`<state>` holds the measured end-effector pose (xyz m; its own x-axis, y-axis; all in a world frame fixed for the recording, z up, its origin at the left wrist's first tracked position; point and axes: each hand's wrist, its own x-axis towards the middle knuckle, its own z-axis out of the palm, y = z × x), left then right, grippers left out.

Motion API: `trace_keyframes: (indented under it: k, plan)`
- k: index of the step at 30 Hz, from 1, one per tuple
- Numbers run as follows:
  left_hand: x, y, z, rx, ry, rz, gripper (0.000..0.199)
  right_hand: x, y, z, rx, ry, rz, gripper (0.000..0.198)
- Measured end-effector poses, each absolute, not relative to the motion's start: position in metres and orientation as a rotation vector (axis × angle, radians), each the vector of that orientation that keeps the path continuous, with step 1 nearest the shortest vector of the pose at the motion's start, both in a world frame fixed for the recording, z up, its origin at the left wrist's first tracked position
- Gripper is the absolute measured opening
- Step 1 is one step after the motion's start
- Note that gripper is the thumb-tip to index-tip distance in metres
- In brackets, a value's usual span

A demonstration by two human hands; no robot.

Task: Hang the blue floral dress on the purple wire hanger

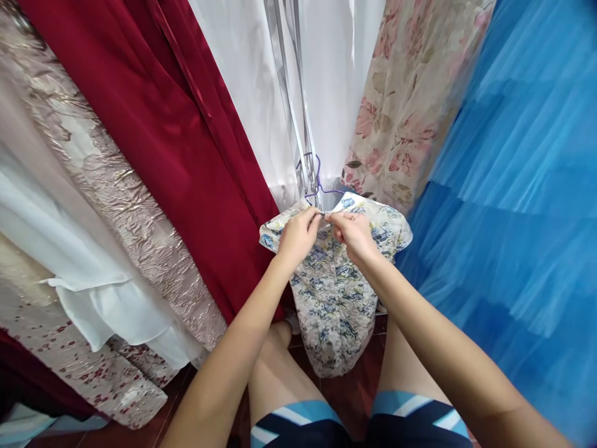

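Observation:
A white garment with a blue and yellow floral print [333, 311] hangs on a thin purple hanger [318, 169] in front of me. My left hand [299, 233] pinches the middle of its neckline from the left. Close beside it, my right hand [352, 233] pinches the same neckline from the right, and the fingertips of both nearly meet. What small part of the neckline lies between the fingers is too small to make out. The garment's short sleeves spread out to either side of my hands.
Long dresses hang around: dark red satin [186, 168] on the left, white fabric [242, 62] behind, pink floral cloth [401, 124] and blue tulle [504, 218] on the right. White ribbons [298, 118] dangle behind the hanger. Red-brown tiled floor [349, 398] lies below.

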<state>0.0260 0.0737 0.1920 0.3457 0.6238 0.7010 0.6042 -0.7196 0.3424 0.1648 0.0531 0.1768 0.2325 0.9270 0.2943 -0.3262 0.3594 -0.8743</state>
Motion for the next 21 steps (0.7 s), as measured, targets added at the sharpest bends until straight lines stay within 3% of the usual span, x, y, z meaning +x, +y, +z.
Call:
trace_keyframes:
  k: [4, 11, 16, 21]
  plan:
    - [0.03, 0.081, 0.201, 2.683, 1.296, 1.386, 0.021, 0.165, 0.061, 0.167, -0.787, -0.948, 0.958, 0.027]
    - [0.031, 0.082, 0.208, 2.314, 1.166, 1.692, 0.022, 0.166, 0.059, 0.155, -0.852, -0.977, 0.931, 0.031]
    - [-0.008, 0.118, 0.205, 1.818, 1.165, 2.03, 0.018, 0.175, 0.041, 0.117, -0.939, -0.954, 0.99, 0.035]
    - [-0.059, 0.154, 0.174, 1.264, 1.35, 2.092, 0.014, 0.182, 0.026, 0.089, -0.98, -0.932, 1.039, 0.034]
